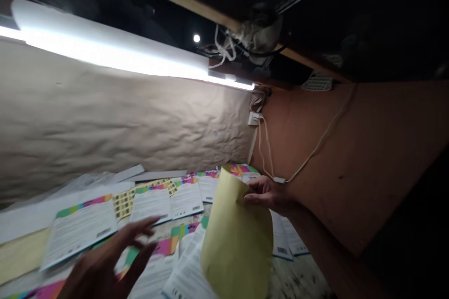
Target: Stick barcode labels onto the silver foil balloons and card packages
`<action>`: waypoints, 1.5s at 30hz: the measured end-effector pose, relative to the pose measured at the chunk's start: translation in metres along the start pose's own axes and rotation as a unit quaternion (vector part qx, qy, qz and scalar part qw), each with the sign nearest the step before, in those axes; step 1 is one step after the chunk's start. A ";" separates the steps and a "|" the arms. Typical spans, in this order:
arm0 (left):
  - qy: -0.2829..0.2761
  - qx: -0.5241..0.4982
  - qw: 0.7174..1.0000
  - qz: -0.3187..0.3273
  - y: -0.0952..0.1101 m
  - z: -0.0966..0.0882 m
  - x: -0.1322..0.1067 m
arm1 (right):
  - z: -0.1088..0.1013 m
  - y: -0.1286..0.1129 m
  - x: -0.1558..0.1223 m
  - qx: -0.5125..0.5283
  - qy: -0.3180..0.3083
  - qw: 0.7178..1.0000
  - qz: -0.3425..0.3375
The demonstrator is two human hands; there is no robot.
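My right hand (268, 195) grips the upper edge of a plain yellow envelope (238, 238), holding it tilted above the table. My left hand (110, 261) hovers low at the left, blurred by motion, fingers spread out, with nothing in it. It is over several printed sheets with rainbow-coloured borders (82, 226) that lie overlapping across the table. A yellowish sheet of small stickers (124, 202) lies among them.
Crumpled brown paper (122, 126) covers the back wall under a bright tube light (115, 51). An orange-brown side panel (351, 159) stands at the right, with white cables (266, 149) and a tangle of wires above. More white sheets lie at the table's back.
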State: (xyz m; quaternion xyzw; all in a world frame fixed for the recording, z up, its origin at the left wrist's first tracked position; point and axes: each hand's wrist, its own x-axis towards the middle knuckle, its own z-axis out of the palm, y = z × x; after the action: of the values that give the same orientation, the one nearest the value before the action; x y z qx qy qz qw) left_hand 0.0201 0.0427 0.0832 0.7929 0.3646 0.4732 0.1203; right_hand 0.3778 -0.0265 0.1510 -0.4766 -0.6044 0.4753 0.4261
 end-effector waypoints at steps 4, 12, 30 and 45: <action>-0.097 -0.106 0.990 0.012 0.031 0.005 0.028 | 0.029 0.011 0.040 0.026 -0.165 0.985 0.039; -0.253 -0.455 0.815 -0.253 0.002 0.062 0.062 | 0.019 0.015 0.105 -0.214 0.060 0.966 -0.133; 0.004 -0.526 0.704 -0.477 -0.061 0.079 0.042 | 0.082 0.103 0.166 -0.238 0.102 0.961 -0.099; -0.072 -0.500 0.708 -0.493 -0.093 0.090 0.029 | 0.133 0.123 0.149 -0.400 -0.075 0.901 -0.151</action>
State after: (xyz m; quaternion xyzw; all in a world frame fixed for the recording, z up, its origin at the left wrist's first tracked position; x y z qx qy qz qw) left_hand 0.0604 0.1423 0.0052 0.3559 0.4040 0.4012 0.7411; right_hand 0.2428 0.1086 0.0155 -0.4725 -0.8387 0.1583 0.2199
